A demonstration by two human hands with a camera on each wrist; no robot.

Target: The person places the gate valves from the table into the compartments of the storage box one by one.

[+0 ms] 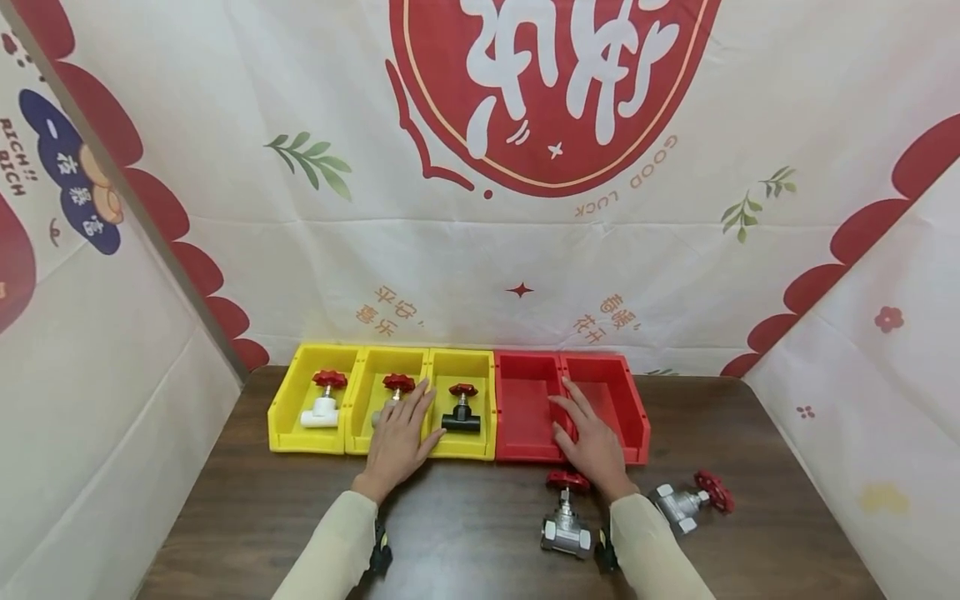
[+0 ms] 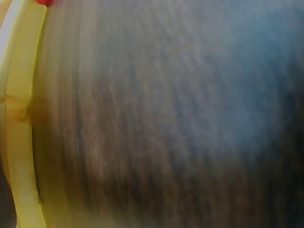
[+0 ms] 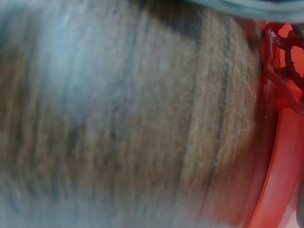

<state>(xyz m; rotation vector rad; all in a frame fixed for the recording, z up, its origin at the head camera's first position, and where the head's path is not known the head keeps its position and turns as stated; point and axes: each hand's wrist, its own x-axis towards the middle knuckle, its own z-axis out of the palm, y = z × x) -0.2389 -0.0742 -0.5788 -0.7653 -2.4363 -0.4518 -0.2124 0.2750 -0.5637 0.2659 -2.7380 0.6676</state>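
My left hand (image 1: 399,442) lies with fingers extended over the front of the yellow bins, around the divider between the middle bin (image 1: 362,446) and the right yellow bin (image 1: 480,446). It partly hides a grey valve with a red handwheel (image 1: 398,382). A black valve (image 1: 461,418) sits just right of it. My right hand (image 1: 594,442), fingers spread, rests about the divider between two red bins (image 1: 525,417). In front of it a metal valve (image 1: 566,533) with a red handwheel stands on the table. Neither hand visibly holds anything.
A white valve (image 1: 322,412) lies in the left yellow bin (image 1: 288,442). Another metal valve (image 1: 678,507) is tipped on its side on the wooden table (image 1: 465,533), by the right sleeve. A printed cloth wall (image 1: 480,258) rises directly behind the bins.
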